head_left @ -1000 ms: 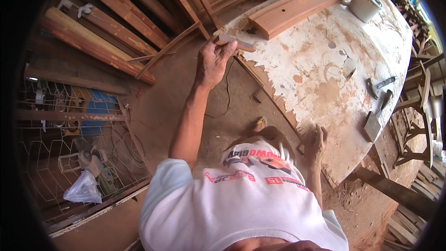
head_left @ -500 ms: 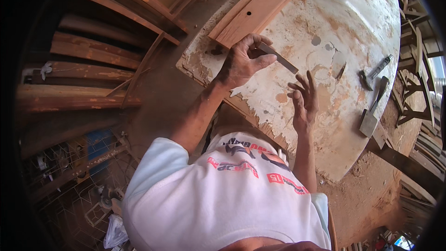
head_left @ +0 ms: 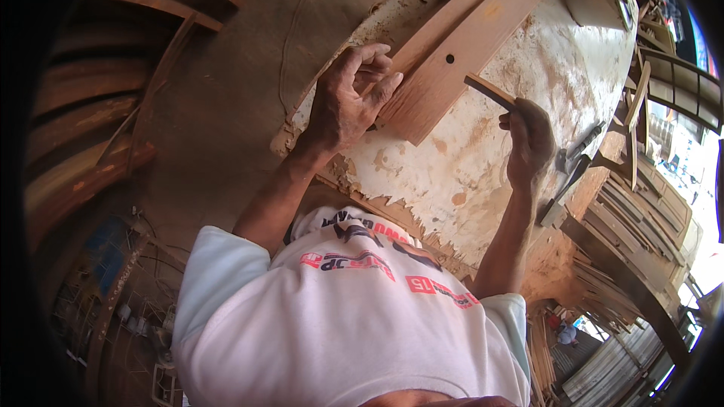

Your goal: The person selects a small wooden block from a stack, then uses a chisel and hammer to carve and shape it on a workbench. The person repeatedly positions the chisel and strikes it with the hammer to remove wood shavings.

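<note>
My right hand [head_left: 530, 139] grips one end of a small, thin brown strip, apparently wood [head_left: 490, 92], above the worn, pale-topped table [head_left: 422, 169]. The strip's free end points toward a reddish-brown wooden board [head_left: 471, 45] with a round dark hole in it. Beside the near end of that board, my left hand [head_left: 348, 102] hovers with fingers loosely bent and apart, and nothing shows in it.
A hammer [head_left: 575, 154] and a broad-bladed hand tool [head_left: 562, 200] lie by the table's right edge. At the far right stands a pale bucket [head_left: 592, 1]. Wooden pieces [head_left: 641, 218] are stacked on the right; long timbers [head_left: 90, 109] fill the left.
The strip has passed from my left hand to my right. My left hand has opened and shifted left, my right hand has closed on the strip, and the view has turned.
</note>
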Available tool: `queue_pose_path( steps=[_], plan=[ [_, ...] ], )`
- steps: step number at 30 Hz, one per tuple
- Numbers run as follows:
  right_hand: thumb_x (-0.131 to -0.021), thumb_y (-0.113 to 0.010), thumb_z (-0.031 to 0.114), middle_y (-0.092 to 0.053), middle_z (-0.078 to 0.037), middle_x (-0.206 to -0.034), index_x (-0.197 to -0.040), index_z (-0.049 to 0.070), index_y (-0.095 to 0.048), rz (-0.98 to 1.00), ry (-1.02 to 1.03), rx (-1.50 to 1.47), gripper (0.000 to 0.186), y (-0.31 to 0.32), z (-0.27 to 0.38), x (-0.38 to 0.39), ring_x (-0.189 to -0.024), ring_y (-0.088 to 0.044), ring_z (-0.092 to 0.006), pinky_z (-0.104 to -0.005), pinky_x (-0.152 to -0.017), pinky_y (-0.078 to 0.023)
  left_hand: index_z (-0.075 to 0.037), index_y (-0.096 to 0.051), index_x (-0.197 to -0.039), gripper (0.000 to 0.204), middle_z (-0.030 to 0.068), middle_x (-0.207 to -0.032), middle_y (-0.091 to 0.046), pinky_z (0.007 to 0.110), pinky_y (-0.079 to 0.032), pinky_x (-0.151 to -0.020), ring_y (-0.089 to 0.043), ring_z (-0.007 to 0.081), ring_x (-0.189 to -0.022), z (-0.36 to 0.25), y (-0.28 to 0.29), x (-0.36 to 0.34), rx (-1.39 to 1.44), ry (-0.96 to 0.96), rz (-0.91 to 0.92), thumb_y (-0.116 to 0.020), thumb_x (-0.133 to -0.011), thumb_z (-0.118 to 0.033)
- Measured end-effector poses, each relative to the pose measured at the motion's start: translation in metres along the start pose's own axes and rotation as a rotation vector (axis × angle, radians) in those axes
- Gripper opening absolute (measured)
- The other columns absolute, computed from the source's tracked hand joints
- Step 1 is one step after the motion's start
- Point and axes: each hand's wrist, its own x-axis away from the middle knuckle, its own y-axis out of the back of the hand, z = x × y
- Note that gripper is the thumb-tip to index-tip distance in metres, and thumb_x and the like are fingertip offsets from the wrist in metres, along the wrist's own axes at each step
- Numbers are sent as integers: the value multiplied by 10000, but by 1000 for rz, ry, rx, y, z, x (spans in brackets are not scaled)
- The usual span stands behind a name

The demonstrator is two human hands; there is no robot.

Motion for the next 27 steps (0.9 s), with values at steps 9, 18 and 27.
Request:
queue_pose_path(
  steps=[9, 18, 27],
  plan=[
    [-1040, -621, -2, -729, -128, -1124, -1285, -27, -652, 72, -195, 198, 248, -16, 18, -36, -976, -727, -184, -331, -875, -598, -29, -626, -1296, 369, 91, -1100, -696, 346, -599, -840, -704, 214, -1006, 47, 10, -9, 42, 79, 73, -757, -951, -51],
    [-1013, -627, -48, -701, -125, -1188, -1276, -53, -642, 127, -257, 296, 264, -22, 46, -60, -1000, -708, -207, -359, -875, -583, -59, -648, -1220, 356, 107, -1066, -683, 382, -573, -807, -696, 275, -942, 56, 5, -18, 60, -47, 25, -795, -899, -17],
    [-894, -749, -64, -732, -153, -1127, -1262, 47, -701, 200, 145, 992, 388, -86, 95, -62, -985, -749, -269, -371, -867, -594, -60, -640, -1263, 426, 115, -1136, -664, 393, -564, -849, -676, 289, -992, 52, 9, -22, 57, -19, 98, -828, -881, -69]
  ],
)
